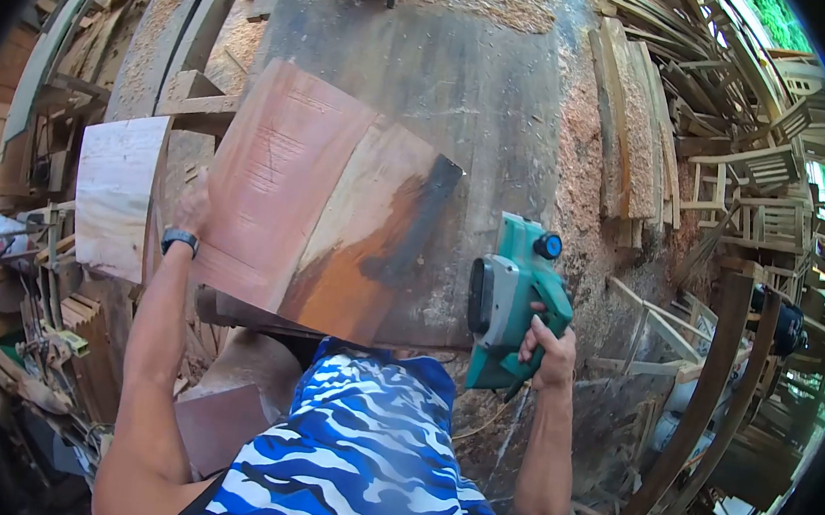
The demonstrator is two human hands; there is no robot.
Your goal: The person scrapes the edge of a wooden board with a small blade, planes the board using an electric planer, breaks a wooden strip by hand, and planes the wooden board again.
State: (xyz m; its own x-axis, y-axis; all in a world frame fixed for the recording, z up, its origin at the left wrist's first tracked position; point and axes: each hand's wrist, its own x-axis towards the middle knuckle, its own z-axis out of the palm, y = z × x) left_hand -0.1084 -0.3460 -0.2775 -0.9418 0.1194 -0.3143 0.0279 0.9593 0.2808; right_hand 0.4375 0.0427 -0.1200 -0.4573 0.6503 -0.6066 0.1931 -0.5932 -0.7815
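Note:
A wide wooden panel (282, 177), pinkish on the left, pale in the middle and dark-stained on the right, lies tilted on the workbench (430, 53). My left hand (193, 207), with a dark watch on its wrist, grips the panel's left edge. To the right of the panel, my right hand (548, 353) is wrapped round the handle of a green electric planer (517, 301). The planer is turned on its side, apart from the panel, near the front right of the bench. Its underside is hidden.
Wood shavings (584, 145) cover the bench's right side, beside long planks (630, 129). A pale board (116, 192) stands at the left. Stacked chair frames (768, 171) fill the right background. Curved timbers (704, 401) rise at the lower right.

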